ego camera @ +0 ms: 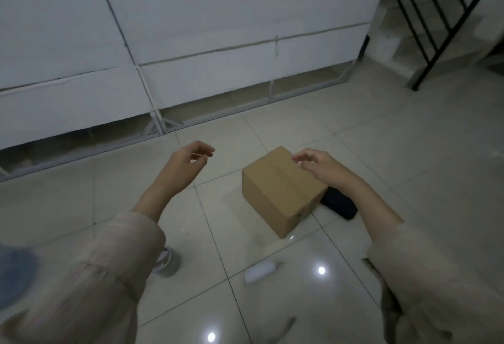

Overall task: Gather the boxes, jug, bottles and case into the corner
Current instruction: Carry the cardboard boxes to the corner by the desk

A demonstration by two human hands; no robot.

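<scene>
Reaching toward the box (pixel 281 193) at frame centre, left hand (pixel 185 162) and right hand (pixel 317 165) hovered loosely curled, empty, apparently readying to lift it.

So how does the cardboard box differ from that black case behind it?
The box is tan cardboard, tall and blocky, with its flaps shut; the case is black, low and flat with rounded ends. The box shows in full, while the case is partly hidden behind it. The right hand hovers at the box's top edge; nothing is near the case. Both sit on the tile floor, unheld.
</scene>
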